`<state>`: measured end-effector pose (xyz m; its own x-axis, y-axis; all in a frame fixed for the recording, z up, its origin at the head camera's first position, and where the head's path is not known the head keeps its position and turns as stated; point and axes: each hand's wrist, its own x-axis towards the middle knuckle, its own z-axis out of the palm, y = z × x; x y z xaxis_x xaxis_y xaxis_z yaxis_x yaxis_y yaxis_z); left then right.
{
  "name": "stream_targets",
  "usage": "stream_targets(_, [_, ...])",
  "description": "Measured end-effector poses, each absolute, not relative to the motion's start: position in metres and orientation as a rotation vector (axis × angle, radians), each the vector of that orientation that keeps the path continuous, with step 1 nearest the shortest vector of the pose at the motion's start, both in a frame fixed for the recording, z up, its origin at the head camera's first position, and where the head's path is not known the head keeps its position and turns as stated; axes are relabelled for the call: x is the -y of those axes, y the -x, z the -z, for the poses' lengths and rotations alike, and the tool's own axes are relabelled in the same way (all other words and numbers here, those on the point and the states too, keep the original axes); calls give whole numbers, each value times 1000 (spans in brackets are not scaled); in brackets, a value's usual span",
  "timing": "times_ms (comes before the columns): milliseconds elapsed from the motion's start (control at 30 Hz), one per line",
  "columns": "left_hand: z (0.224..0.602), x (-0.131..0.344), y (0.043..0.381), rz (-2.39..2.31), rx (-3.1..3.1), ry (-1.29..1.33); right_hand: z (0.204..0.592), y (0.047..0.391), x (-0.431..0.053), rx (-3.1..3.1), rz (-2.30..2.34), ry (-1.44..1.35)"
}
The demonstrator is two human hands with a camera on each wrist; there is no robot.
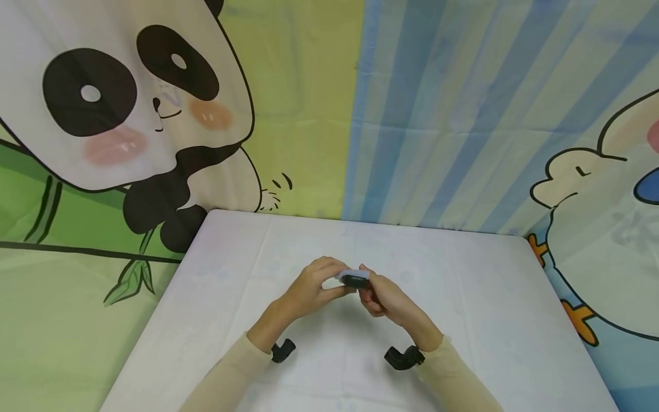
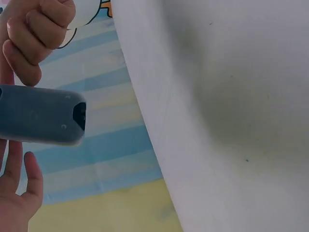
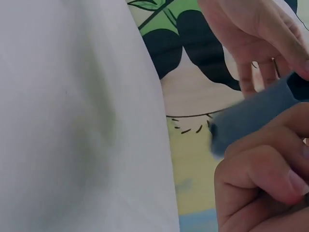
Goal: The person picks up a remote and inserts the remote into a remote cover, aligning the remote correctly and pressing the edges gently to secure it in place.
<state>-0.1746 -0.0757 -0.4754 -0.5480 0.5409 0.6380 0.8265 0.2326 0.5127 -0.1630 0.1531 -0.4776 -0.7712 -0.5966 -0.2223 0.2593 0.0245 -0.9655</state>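
Above the table's middle, both hands hold one small, long, round-cornered thing, a blue-grey sleeve or case with a black part showing at its end; its exact kind is unclear. In the head view my left hand pinches it from the left, fingers above and thumb below. From the other side my right hand grips it, thumb up and the other fingers curled. The left wrist view shows the case between the two hands. In the right wrist view the case is blurred and partly hidden by curled fingers.
A white-covered table lies under the hands. Behind it hangs a printed cloth with a panda and stripes. Black wrist mounts are strapped at both sleeve cuffs.
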Motion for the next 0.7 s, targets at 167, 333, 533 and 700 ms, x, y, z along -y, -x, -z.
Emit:
stream_targets(167, [480, 72, 171, 1369, 2230, 1229, 471, 157, -165, -1949, 1870, 435])
stream_targets(333, [484, 70, 167, 1531, 2328, 1139, 462, 150, -171, -2301, 1927, 654])
stream_targets(533, [487, 69, 163, 1700, 2422, 1033, 451, 142, -167, -2561, 1868, 934])
stream_targets(700, [486, 71, 162, 1754, 2444, 1051, 441, 139, -163, -2707, 1795, 1026])
